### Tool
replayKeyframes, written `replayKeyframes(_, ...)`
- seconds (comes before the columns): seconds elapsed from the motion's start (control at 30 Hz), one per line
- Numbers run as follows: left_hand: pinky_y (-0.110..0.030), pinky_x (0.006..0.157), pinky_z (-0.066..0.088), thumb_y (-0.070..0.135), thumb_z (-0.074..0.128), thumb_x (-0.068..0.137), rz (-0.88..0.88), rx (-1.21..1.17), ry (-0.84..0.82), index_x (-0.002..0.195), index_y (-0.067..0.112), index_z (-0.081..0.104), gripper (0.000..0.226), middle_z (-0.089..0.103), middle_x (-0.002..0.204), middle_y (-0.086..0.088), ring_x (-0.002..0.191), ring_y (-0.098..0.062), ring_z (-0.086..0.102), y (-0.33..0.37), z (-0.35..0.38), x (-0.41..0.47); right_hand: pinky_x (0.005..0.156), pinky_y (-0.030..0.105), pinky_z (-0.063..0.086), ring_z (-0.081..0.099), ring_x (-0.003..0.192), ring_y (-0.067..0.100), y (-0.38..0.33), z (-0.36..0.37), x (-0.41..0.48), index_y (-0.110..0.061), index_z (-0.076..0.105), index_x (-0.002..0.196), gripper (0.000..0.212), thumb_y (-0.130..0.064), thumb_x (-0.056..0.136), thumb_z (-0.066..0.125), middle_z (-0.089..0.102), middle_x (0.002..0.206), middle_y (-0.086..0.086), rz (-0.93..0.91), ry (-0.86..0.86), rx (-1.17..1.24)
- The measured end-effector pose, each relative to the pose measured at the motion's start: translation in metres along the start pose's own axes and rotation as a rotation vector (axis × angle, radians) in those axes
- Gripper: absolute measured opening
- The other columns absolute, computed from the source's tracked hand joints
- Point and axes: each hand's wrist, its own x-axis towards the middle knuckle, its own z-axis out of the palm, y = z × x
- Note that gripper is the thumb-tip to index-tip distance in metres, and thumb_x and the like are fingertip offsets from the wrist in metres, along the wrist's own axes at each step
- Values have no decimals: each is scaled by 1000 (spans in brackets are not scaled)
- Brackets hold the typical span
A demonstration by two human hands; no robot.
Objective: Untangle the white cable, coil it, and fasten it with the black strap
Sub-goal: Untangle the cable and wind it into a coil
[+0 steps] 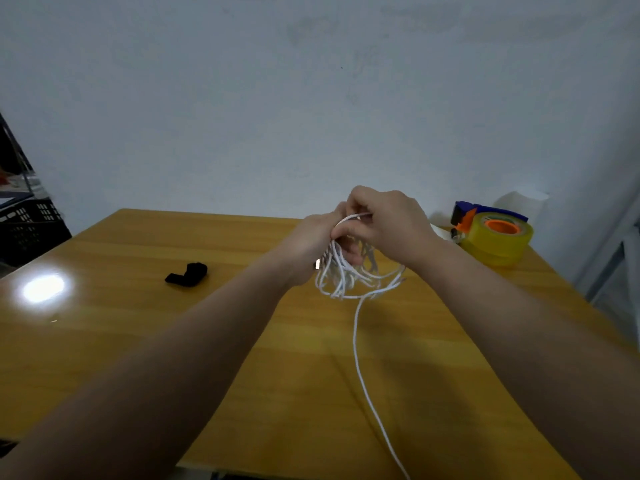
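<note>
Your glossy yellow wood-grain desk [138, 341] meets a matt pale wall [311, 98]. A thin white cable [341, 277] trails from the near edge up into loose tangled loops at your hands. Your left hand [308, 244] curls its fingers round the bundle; your right hand [388, 220] pinches one strand on top. The soft folded black strap [188, 274] lies apart, leftward. A translucent yellow tape roll [498, 244] stands far right.

Both arms outstretched — left hand [311, 242] and right hand [388, 223] curled, touching.
</note>
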Motion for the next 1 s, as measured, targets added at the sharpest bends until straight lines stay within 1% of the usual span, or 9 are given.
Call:
replayKeyframes(0.1, -25, 48, 40, 53, 38, 97, -117, -166, -92, 51, 18, 50, 59, 43, 43, 0, 37, -16, 48, 1, 4, -4, 51, 29, 28, 42, 58, 16, 10, -3, -1, -17, 41, 66, 51, -61, 70, 67, 45, 56, -4, 69, 23, -69)
replayKeyframes(0.2, -29, 50, 31, 62, 29, 94, -118, -72, -226, 61, 19, 41, 55, 27, 45, 3, 36, -13, 26, 1, 3, -10, 50, 30, 23, 31, 49, 12, 18, -12, -1, -16, 34, 54, 60, -64, 64, 70, 34, 49, -4, 116, -87, -32)
replayKeyframes(0.33, -29, 49, 26, 56, 42, 90, -7, 194, -335, 69, 31, 36, 33, 25, 47, 5, 39, -10, 23, 2, -6, -19, 46, 18, 27, 30, 44, 4, 36, -31, -1, -7, 48, 56, 44, -36, 69, 80, 36, 48, -5, 175, -200, 329)
replayKeyframes(0.47, -21, 41, 24, 33, 61, 91, 13, 238, -226, 100, 4, 57, 31, 26, 50, 6, 40, -8, 22, -2, -22, -17, 45, 9, 32, 34, 45, 2, 68, -43, -14, 6, 58, 69, 38, -27, 79, 73, 42, 58, 6, 351, -110, 454)
replayKeyframes(0.63, -29, 46, 30, 31, 52, 97, 49, -134, -66, 64, 18, 35, 38, 23, 41, 5, 31, -10, 21, -3, -21, -11, 55, 11, 37, 45, 56, 0, 64, -7, -29, -9, 66, 81, 20, -23, 93, 58, 55, 69, -3, 465, -60, 517)
replayKeyframes(0.73, -25, 43, 33, 33, 49, 97, 28, -282, -27, 59, 20, 31, 45, 23, 39, 5, 31, -10, 21, -2, -16, -8, 37, 13, 29, 37, 42, 2, 46, 13, -27, -21, 66, 110, 29, -9, 95, 46, 63, 100, 0, 579, -198, 839)
replayKeyframes(0.87, -24, 42, 34, 37, 48, 98, 13, -321, 37, 55, 20, 31, 49, 22, 40, 4, 32, -11, 21, -2, -14, -6, 37, 20, 9, 19, 38, 6, 29, 23, -31, -13, 56, 120, 64, -62, 90, 29, 63, 77, -9, 629, -361, 1223)
replayKeyframes(0.93, -25, 42, 33, 38, 48, 97, 27, -267, 57, 54, 20, 32, 50, 23, 40, 4, 32, -12, 22, -5, -8, -5, 38, 20, 18, 32, 39, 4, 18, 30, -31, -18, 51, 117, 68, -71, 77, 38, 56, 63, -10, 568, -370, 1008)
replayKeyframes(1.0, -27, 43, 34, 39, 48, 97, 43, -198, 91, 54, 20, 35, 49, 23, 41, 3, 33, -13, 23, -9, -4, -5, 51, 19, 38, 56, 59, 5, 10, 37, -30, -24, 47, 121, 62, -59, 74, 66, 61, 80, -7, 534, -307, 852)
